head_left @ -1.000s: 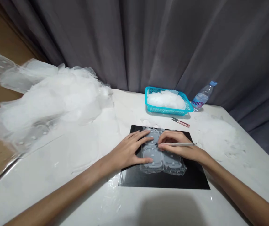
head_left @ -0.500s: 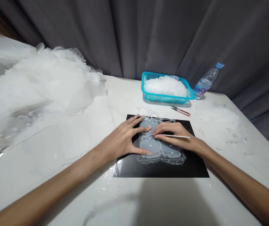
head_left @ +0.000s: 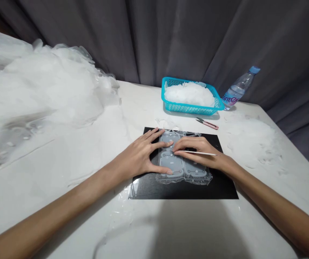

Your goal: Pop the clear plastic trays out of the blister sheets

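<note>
A translucent moulded silicone-like sheet (head_left: 172, 163) with several rounded rectangular panels lies on a black mat (head_left: 157, 192). Thin clear flash fringes its edges. My left hand (head_left: 140, 153) is spread at its left side, with thumb and index finger resting on the panels. Pinched in my right hand (head_left: 197, 149) is a thin white stick-like tool (head_left: 197, 153), its working tip hidden by the fingers near the seam between panels. That hand covers much of the sheet's right side.
Behind the mat are pink-handled thread snips (head_left: 208, 123), a turquoise basket (head_left: 192, 109) of white translucent pieces and a water bottle (head_left: 237, 91). A large heap of translucent pieces (head_left: 43, 86) fills the left. More thin pieces (head_left: 254, 144) lie on the right of the white table (head_left: 133, 100).
The whole view has shifted slightly, so everything sits a little higher in the picture. Both hands keep nearly the same place on the sheet, and the right still pinches the white tool.
</note>
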A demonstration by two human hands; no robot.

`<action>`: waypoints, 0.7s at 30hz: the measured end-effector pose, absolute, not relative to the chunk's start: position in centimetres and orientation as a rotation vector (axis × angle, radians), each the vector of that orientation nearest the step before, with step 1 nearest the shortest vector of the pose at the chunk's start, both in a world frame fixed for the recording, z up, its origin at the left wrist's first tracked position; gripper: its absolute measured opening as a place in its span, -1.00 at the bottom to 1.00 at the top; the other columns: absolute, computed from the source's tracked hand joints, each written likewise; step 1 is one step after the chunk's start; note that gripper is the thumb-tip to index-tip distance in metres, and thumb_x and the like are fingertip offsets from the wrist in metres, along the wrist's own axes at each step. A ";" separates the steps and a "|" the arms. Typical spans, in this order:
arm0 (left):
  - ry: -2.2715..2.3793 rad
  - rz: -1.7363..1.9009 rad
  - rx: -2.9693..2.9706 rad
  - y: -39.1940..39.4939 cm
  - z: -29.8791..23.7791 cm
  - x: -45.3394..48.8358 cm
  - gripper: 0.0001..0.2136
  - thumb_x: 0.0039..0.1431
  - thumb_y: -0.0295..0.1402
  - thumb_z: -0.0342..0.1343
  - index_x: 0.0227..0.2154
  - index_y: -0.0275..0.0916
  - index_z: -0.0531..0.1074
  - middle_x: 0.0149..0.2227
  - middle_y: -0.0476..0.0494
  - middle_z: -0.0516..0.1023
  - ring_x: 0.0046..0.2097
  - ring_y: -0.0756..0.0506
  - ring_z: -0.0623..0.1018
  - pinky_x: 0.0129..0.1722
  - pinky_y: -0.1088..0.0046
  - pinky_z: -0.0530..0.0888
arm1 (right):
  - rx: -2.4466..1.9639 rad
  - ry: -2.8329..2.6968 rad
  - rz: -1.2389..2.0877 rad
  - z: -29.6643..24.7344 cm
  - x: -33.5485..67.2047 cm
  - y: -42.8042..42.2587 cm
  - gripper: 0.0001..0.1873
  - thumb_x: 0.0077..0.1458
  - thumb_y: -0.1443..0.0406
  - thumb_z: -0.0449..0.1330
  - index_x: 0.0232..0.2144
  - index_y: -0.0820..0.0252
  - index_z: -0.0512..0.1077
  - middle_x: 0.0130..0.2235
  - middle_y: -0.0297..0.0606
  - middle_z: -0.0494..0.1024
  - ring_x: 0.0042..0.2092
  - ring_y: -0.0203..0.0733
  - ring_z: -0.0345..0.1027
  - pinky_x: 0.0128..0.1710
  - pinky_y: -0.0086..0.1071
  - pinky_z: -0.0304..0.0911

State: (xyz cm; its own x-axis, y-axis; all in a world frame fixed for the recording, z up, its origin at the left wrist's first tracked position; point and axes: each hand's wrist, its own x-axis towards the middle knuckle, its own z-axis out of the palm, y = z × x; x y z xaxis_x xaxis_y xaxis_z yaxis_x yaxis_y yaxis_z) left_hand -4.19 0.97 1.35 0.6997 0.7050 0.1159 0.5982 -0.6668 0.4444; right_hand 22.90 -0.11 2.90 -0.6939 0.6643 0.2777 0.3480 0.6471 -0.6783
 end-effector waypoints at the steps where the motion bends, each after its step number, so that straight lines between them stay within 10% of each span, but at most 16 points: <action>1: 1.015 0.392 2.535 0.9 1.4 -4.2 -0.11 0.02 0.36 0.22 0.33 -0.03 0.40 0.52 -0.21 0.09 0.49 -0.44 0.15 0.46 -0.09 0.15 | -0.791 -2.362 0.815 2.9 22.9 -0.1 -0.83 0.43 0.27 0.15 -0.09 0.13 0.56 -0.10 -0.21 0.67 -0.03 -0.12 0.55 0.04 -0.23 0.43; 21: 1.042 0.350 2.509 1.1 1.9 -4.0 -0.14 0.01 0.34 0.26 0.31 -0.01 0.43 0.52 -0.20 0.09 0.49 -0.45 0.15 0.45 -0.15 0.16 | -0.787 -2.424 0.777 4.6 24.9 -0.2 -0.79 0.44 0.28 0.12 -0.09 0.13 0.56 -0.08 -0.17 0.66 -0.05 -0.10 0.57 0.01 -0.20 0.47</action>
State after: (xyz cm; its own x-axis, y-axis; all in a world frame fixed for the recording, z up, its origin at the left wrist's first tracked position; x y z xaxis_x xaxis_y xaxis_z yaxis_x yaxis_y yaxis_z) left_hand -4.02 1.13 1.94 0.6908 0.7191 0.0756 0.6190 -0.6421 0.4523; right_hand 24.85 -0.16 4.58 -0.7238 0.6411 0.2551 0.3735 0.6748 -0.6365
